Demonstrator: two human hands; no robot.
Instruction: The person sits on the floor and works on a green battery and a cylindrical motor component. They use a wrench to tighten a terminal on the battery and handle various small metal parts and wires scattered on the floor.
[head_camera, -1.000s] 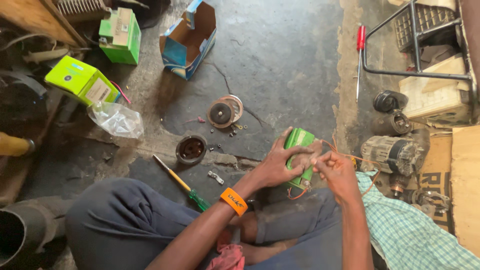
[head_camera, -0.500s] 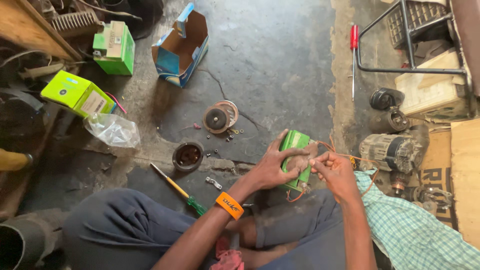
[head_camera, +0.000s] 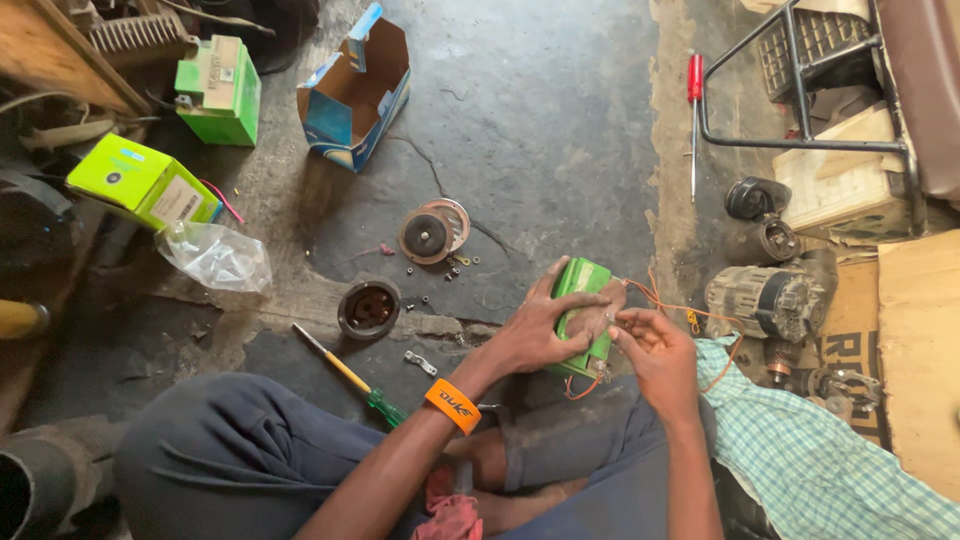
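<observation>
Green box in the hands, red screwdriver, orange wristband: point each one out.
Green box (head_camera: 578, 280), head view, on its bare upper end above the fingers.
Red screwdriver (head_camera: 694, 78), head view, on the red handle.
Orange wristband (head_camera: 453, 405), head view, on the middle of the band around the left wrist.

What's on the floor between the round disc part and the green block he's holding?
In the head view, small loose screws and washers lie between the disc and the green block.
</observation>
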